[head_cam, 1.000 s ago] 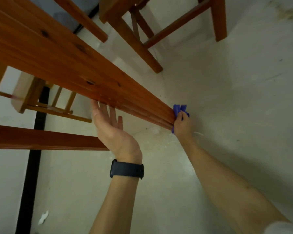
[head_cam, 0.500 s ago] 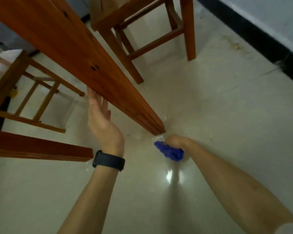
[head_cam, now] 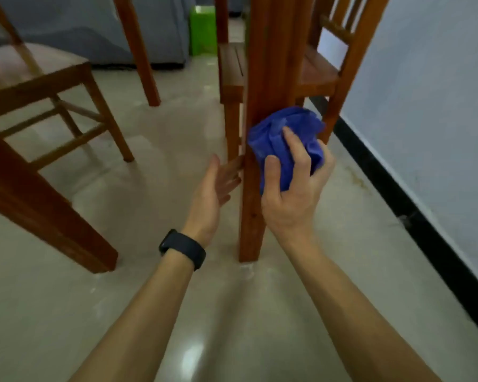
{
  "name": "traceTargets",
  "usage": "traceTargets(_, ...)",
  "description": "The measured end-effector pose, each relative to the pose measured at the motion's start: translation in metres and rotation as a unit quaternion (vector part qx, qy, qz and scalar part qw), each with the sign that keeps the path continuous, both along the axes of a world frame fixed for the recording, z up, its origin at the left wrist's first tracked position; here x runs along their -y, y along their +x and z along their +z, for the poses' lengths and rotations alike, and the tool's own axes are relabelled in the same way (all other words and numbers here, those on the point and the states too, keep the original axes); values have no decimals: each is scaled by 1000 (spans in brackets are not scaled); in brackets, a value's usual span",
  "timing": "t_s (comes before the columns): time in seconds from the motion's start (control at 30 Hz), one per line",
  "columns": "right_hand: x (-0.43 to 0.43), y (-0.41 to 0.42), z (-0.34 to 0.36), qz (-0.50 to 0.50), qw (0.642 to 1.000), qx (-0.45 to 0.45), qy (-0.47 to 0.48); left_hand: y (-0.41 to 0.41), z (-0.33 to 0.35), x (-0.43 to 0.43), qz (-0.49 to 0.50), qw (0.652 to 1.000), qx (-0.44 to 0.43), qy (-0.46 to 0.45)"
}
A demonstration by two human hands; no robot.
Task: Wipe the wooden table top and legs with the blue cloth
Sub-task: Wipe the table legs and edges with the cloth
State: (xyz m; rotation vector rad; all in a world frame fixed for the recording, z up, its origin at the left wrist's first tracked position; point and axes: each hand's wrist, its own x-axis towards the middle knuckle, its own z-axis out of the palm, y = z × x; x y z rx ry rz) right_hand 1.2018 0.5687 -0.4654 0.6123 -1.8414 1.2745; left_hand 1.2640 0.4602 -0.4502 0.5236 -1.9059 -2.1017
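One leg (head_cam: 250,216) is mid-wipe, the cloth (head_cam: 276,133) gripped in the curled right hand (head_cam: 290,199) against its middle, left hand (head_cam: 210,194) spread beside it; whether the top is done cannot be told.

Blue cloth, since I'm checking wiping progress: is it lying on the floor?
No, the right hand holds the blue cloth against the table leg.

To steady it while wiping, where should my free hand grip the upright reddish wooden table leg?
Probably the reddish wooden table leg at its bare middle, below the blue cloth, from the left, where the open left hand is; its straight square shaft suits wrapping.
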Motion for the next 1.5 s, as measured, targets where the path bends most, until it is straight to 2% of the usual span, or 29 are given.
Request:
traceTargets(0.07,10,-15,7,-1,995,-41,90,-2,4,4,-19,1000,-7,13)
traceTargets(0.17,2,-17,-41,-10,961,-2,275,-5,5,7,-26,998,-18,53)
traceTargets(0.2,-6,-12,-64,-10,931,17,364,-5,5,8,-35,997,-18,66)
traceTargets(0.27,-28,-4,-108,33,838,70,539,-5,4,11,-52,996,-13,72)
traceTargets(0.3,-38,-2,-123,68,805,118,578,-7,1,13,-54,996,-12,71)
traceTargets(0.33,-46,-2,-128,100,792,143,585,-8,-1,15,-52,996,-14,72)
traceTargets(0.37,-50,-2,-125,124,799,159,567,-10,-2,17,-49,996,-18,73)
traceTargets(0.43,-50,-1,-93,125,848,152,492,-15,0,18,-44,995,-30,79)
traceTargets(0.47,-46,0,-71,123,877,121,449,-17,3,18,-39,995,-38,86)
traceTargets(0.53,-36,1,-21,97,927,1,362,-23,6,17,-22,993,-53,100)
traceTargets(0.63,-11,-10,65,-8,966,-115,229,-29,12,17,-9,993,-77,88)
traceTargets(0.73,6,-40,116,-101,961,-194,169,-33,17,18,-17,992,-86,93)
traceTargets(0.87,3,-60,79,-118,940,-240,213,-35,27,22,-24,991,-89,95)
traceTargets(0.97,-30,-53,7,-79,901,-238,353,-35,28,22,-28,992,-83,94)
traceTargets(1.03,-55,-45,-35,-13,849,-204,488,-35,28,20,-25,992,-86,93)
traceTargets(1.1,-71,-40,-51,48,808,-159,566,-34,29,19,-21,992,-89,92)
traceTargets(1.17,-70,-41,-32,55,829,-146,537,-35,30,18,-24,992,-88,86)
traceTargets(1.23,-55,-39,10,27,875,-158,457,-35,33,18,-28,993,-87,79)
traceTargets(1.3,-33,-39,61,-9,906,-195,377,-35,35,19,-17,993,-86,76)
traceTargets(1.4,-5,-44,121,-62,930,-240,270,-35,41,17,-20,993,-93,65)
traceTargets(1.5,10,-54,113,-92,941,-251,206,-37,44,16,-25,992,-105,65)
